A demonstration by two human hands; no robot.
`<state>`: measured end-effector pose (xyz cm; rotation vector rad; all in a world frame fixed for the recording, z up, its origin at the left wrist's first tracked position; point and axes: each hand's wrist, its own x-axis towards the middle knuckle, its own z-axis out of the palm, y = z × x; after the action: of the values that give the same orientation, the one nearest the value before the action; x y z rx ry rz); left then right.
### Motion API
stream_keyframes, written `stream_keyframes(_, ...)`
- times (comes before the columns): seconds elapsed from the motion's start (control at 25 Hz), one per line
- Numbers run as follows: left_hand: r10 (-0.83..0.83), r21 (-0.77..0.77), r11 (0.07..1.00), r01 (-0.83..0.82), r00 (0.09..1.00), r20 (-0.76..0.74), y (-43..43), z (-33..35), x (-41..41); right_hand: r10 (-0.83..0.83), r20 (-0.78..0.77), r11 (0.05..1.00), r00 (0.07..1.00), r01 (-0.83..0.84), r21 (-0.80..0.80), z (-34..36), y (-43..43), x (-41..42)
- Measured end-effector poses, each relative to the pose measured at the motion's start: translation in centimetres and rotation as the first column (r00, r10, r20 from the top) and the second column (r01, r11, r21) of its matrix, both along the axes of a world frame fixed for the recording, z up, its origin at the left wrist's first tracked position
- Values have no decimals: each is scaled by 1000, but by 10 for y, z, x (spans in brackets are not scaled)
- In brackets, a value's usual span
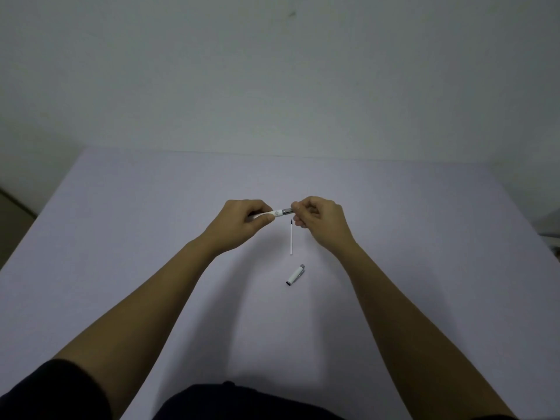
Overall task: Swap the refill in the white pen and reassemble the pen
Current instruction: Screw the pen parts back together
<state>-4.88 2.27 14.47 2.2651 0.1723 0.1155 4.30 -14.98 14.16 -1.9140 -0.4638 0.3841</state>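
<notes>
My left hand grips the white pen barrel, which lies roughly level between both hands. My right hand pinches the pen's dark grey front section at the barrel's right end. A thin white refill with a dark tip lies on the table just below the hands, pointing away from me. The white pen cap with a grey end lies on the table nearer to me, tilted.
The pale lilac table spreads out to both sides and reaches a plain wall at the back. Its left edge drops off to a dark floor. Something pale sits at the far right edge.
</notes>
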Motion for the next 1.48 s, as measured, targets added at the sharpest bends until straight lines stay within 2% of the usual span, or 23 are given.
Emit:
stream_keyframes(0.08, -7, 21, 1000, 6, 999, 41, -1, 2, -2, -13, 72, 998, 997, 18, -67, 3, 2, -2)
stream_keyframes(0.16, -3, 22, 1000, 2, 998, 61, -1, 4, -4, -18, 134, 998, 991, 26, -55, 7, 3, -5)
stream_keyframes(0.28, 33, 6, 999, -33, 997, 66, 0, 5, -5, 31, 128, 999, 991, -32, 5, 16, 0, -6)
stream_keyframes(0.44, 17, 34, 999, -20, 996, 87, -1, 4, -7, 114, 186, 989, 976, -94, -116, 23, -5, -1)
stream_keyframes(0.64, 8, 41, 999, -14, 991, 134, -4, 10, -10, 77, 201, 988, 977, -47, -149, 27, -1, -2)
stream_keyframes(0.8, 44, 39, 998, -50, 990, 135, -5, 15, -10, 129, 155, 992, 979, -126, -29, 30, -3, -11)
stream_keyframes(0.92, 6, 28, 1000, -10, 989, 150, -6, 20, -13, 104, 127, 994, 986, -108, 23, 36, -6, -9)
stream_keyframes(1.04, 8, 20, 1000, -12, 985, 172, -7, 25, -14, 101, 153, 995, 983, -99, -16, 40, -7, -8)
stream_keyframes(1.16, 28, 48, 998, -37, 984, 173, -7, 27, -15, 144, 224, 988, 964, -155, 29, 42, -12, -11)
stream_keyframes(1.36, 2, 57, 998, -12, 983, 185, -11, 29, -18, 131, 288, 990, 949, -110, -87, 46, -12, -8)
stream_keyframes(1.48, 26, 80, 996, -43, 981, 194, -12, 31, -15, 166, 336, 986, 927, -153, -64, 46, -13, -10)
